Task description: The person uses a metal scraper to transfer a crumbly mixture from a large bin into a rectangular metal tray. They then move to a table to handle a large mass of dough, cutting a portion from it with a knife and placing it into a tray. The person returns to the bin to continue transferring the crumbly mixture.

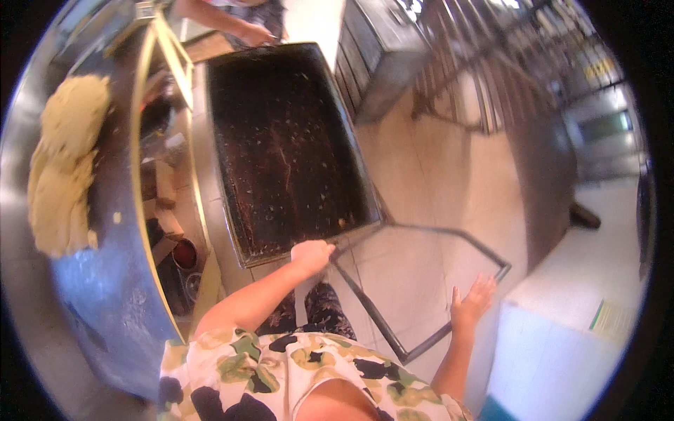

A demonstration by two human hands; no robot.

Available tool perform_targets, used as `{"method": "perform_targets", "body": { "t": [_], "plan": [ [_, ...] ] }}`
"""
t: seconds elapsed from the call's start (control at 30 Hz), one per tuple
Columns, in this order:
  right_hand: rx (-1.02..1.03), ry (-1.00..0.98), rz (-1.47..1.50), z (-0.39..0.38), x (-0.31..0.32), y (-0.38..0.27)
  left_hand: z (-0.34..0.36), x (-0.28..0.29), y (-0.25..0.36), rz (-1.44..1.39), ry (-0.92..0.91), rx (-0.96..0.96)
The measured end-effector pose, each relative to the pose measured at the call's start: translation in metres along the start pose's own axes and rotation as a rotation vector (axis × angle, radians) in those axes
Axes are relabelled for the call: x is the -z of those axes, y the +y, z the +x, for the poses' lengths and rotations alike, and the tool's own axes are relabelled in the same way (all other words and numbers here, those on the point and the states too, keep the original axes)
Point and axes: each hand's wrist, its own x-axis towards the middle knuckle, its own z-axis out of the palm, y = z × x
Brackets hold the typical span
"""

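Gripping a tray (pixel 288 147) with the left hand (pixel 312 258), spreading the right hand (pixel 474 302) wide

Running from the upper centre to the middle of the picture: large, dark and rectangular, with pale flecks scattered over the bottom. Clasping the near rim with the left hand, just below the middle, with fingers curled tight. Holding the right hand open at the lower right, with thumb apart from fingers, near the right corner of a metal frame (pixel 379 324). Cannot tell whether touching it.

Can see that frame below and right of the tray, bent into an angular loop above a tiled floor (pixel 393 154). Can also see a co-worker's hand (pixel 258 35) at the top, close to the far rim; cannot tell whether gripping.

At the left, can see a big yellowish lump of dough (pixel 67 161) on a blue-grey bench (pixel 112 316), with a red bowl (pixel 184 254) below its pale edge. At the upper right, can make out a blurred rack (pixel 463 77); at the lower right, a white surface (pixel 554 344).
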Motion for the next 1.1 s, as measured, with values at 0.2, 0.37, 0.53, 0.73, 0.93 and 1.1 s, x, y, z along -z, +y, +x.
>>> {"method": "perform_targets", "body": {
  "t": [0.2,0.37,0.53,0.73,0.93,1.1],
  "plan": [
    [-0.153,0.057,0.420,-0.013,-0.021,-0.002,0.104,-0.119,-0.015,-0.289,-0.167,0.203],
    [-0.252,0.086,0.569,0.010,-0.023,-0.006,0.187,-0.247,-0.005,-0.616,-0.268,0.231],
    [-0.371,0.056,0.626,0.021,-0.020,-0.021,0.235,-0.318,0.024,-0.578,-0.312,0.213],
    [-0.354,0.045,0.552,0.039,-0.018,-0.030,0.277,-0.319,0.005,-0.764,-0.323,0.049],
    [-0.235,0.052,0.507,0.038,-0.020,-0.009,0.258,-0.249,-0.032,-0.673,-0.138,0.037],
    [-0.198,0.091,0.606,0.033,-0.035,-0.003,0.197,-0.150,-0.126,-0.516,-0.066,0.169]
  ]
}}
